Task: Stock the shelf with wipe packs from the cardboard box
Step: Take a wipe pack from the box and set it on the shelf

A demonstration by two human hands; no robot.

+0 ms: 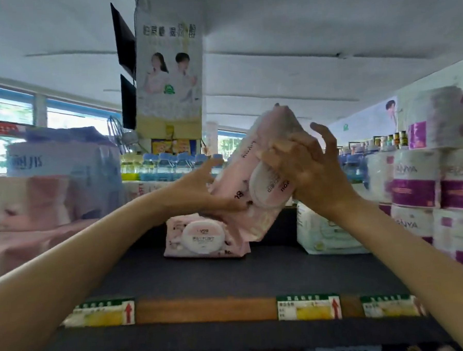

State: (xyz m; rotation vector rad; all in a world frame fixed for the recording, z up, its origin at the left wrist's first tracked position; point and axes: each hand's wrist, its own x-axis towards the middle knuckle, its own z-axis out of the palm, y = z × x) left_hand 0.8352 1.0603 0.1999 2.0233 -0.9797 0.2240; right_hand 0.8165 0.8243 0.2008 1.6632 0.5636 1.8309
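Your left hand (199, 187) and right hand (305, 171) clamp a soft pink plastic wipe pack (254, 179) above the dark shelf (230, 272). One matching pack (204, 237) already lies there; the cardboard box is out of view.

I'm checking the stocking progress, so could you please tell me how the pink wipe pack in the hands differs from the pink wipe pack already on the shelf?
The held wipe pack is up in the air, gripped by the left hand and right hand; the shelved wipe pack rests on the dark shelf, untouched. The held wipe pack is tilted steeply, its round lid turned sideways; the shelved wipe pack faces forward, lid upright. Both are pink with a round white lid.
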